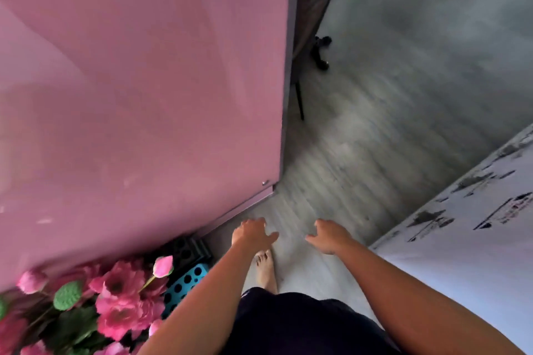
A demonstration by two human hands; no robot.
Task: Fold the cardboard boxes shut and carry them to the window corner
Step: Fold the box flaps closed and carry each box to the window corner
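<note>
No cardboard box shows in this view. My left hand [251,232] and my right hand [327,236] hang out in front of me over the grey floor, a short gap between them. Both have loosely spread, relaxed fingers and hold nothing. A bare foot [266,269] is visible on the floor below my left hand. The picture is blurred by motion.
A large pink panel [138,95] fills the left side. Pink artificial flowers [115,302] and a blue perforated basket [187,282] sit at its base. A dark chair [313,8] stands behind the panel. A white surface with dark print [473,233] lies at the right. Grey floor [403,95] runs ahead.
</note>
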